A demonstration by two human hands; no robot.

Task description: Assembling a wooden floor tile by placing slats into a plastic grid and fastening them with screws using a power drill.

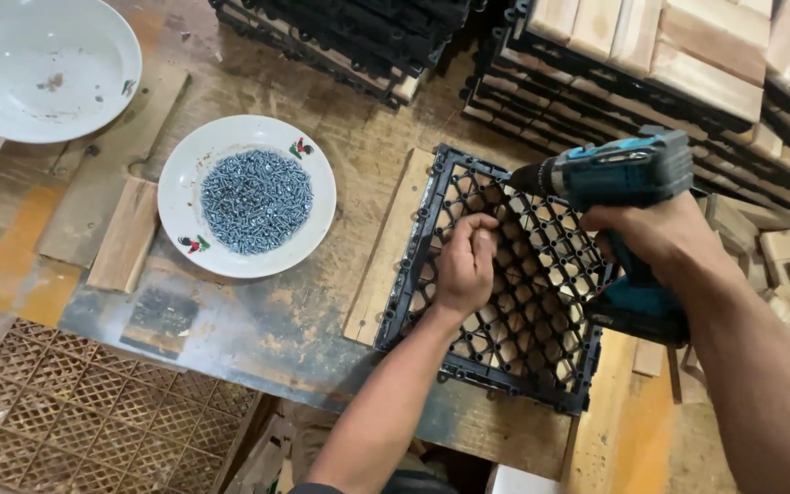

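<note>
Lattice of brown plastic mesh lies at the near left, below the edge of the worn wooden counter. At the far left an empty white ceramic bowl sits on the counter, and just right of it a white ceramic plate holds a heap of small silver screws. Right of the plate, a black plastic grid tile backed with wooden slats lies flat on the counter. The left hand rests on the grid, fingers curled and pinched together over one cell. The right hand is clenched round the grip of a teal and black cordless drill, its nose pointing left toward the left hand's fingers. Stacks of similar wooden slat tiles stand at the far right.
</note>
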